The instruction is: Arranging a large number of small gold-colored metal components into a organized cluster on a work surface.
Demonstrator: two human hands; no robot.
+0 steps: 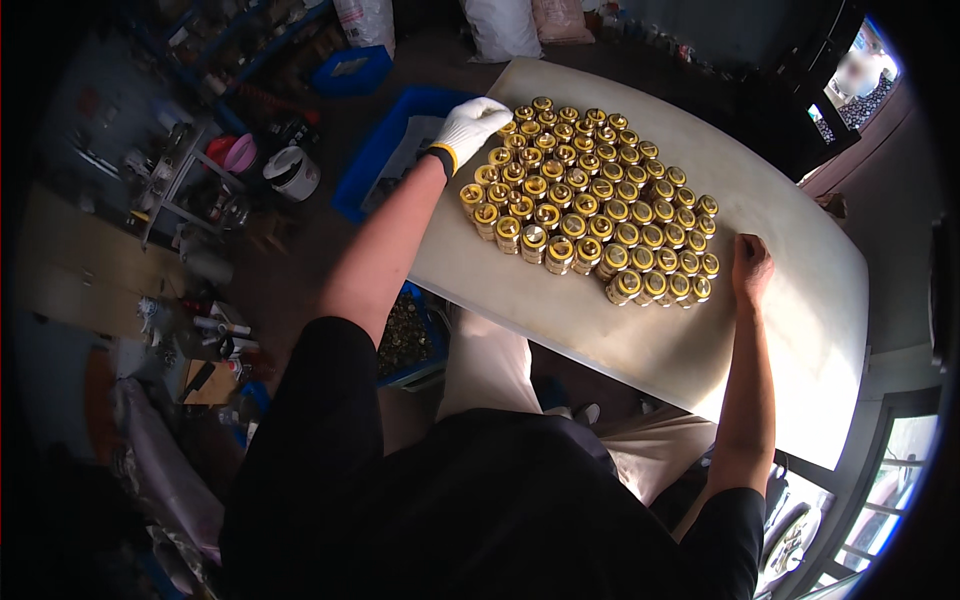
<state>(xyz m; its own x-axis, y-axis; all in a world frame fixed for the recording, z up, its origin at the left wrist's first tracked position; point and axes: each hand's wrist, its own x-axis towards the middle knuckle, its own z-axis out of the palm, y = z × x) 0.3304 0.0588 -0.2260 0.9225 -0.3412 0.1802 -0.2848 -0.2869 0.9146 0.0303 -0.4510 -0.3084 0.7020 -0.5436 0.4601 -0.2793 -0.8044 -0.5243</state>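
Observation:
Many short brass-coloured cylindrical fittings (585, 200) stand upright, packed close together on a pale tabletop (580, 315). Their tops show yellow rims; some have small metal pieces inside, while others look flat and capped. My left hand (475, 125), in a white knit glove with a yellow-edged cuff, is at the far left edge of the group. Its fingers are drawn together beside the outer fittings, and whatever they pinch is hidden. Bare and curled closed, my right hand (752, 268) rests on the tabletop just right of the group; the inside of its fist cannot be seen.
A blue bin (350, 190) stands beyond the table's left edge. Under the near edge, another blue crate holds small metal parts (405, 335). A white bucket (292, 173) and a cluttered shelf are farther left. White sacks (500, 28) stand behind the table. Sunlight glares on the right corner.

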